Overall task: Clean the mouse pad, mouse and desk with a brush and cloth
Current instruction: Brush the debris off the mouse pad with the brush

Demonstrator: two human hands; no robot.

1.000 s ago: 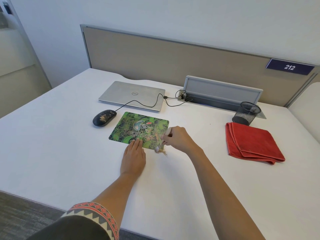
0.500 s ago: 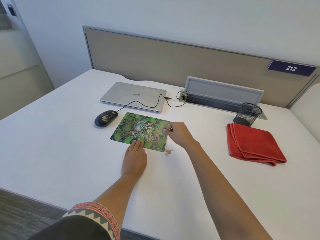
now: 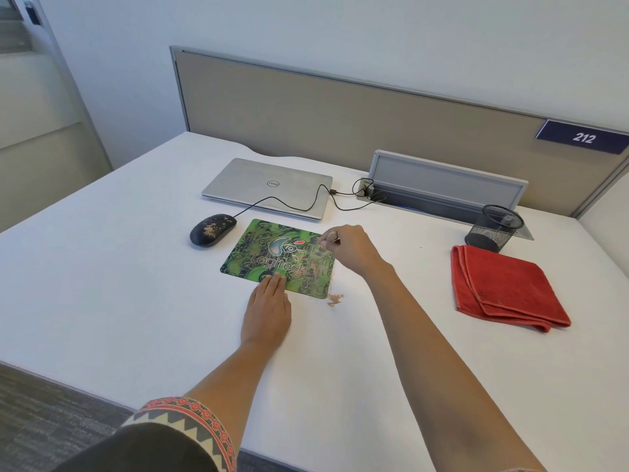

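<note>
A green patterned mouse pad [image 3: 265, 253] lies on the white desk [image 3: 102, 284], with brown crumbs on its right part. My left hand [image 3: 267, 310] lies flat, its fingertips pressing the pad's near edge. My right hand [image 3: 350, 248] pinches a small brush [image 3: 321, 248] over the pad's far right corner; the brush is blurred and mostly hidden by the fingers. A small heap of crumbs [image 3: 334, 299] sits on the desk just off the pad's near right corner. The black mouse [image 3: 212, 229], speckled with crumbs, rests left of the pad. A folded red cloth [image 3: 503, 287] lies at the right.
A closed silver laptop [image 3: 269, 187] sits behind the pad, with the mouse cable [image 3: 289, 204] running over it to a grey cable box [image 3: 446, 185]. A black mesh pen cup [image 3: 495, 228] stands behind the cloth. A partition panel [image 3: 340, 120] bounds the far edge.
My right hand moved with the brush from the pad's near right corner up to its far right corner, leaving a crumb heap on the desk. My left hand has stayed on the pad's edge.
</note>
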